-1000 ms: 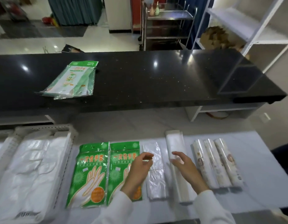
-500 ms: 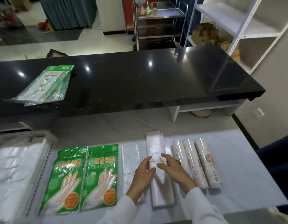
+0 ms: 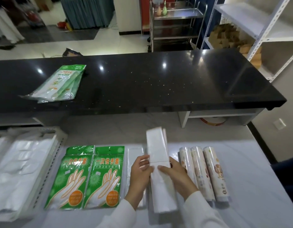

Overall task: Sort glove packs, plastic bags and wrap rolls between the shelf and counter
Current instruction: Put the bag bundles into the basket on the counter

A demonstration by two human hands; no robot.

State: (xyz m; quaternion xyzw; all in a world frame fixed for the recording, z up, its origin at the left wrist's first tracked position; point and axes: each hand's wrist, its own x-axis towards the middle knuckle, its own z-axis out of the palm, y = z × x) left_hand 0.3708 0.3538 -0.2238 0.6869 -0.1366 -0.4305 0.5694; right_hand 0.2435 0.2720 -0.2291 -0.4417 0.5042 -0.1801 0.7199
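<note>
While the plastic bag stack [image 3: 159, 162] lay just left of the three wrap rolls [image 3: 203, 173], the left hand [image 3: 140, 171] gripped its left edge with curled fingers and the right hand [image 3: 175, 174] clasped its right edge, thumb laid across the top.

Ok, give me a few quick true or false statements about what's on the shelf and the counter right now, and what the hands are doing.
1. Both hands, left and right, hold the long white bag pack. True.
2. Three wrap rolls lie right of that pack. True.
3. The black counter holds wrap rolls. False: only green glove packs lie on it.
4. Four green glove packs lie on the near shelf. False: two, side by side.
</note>
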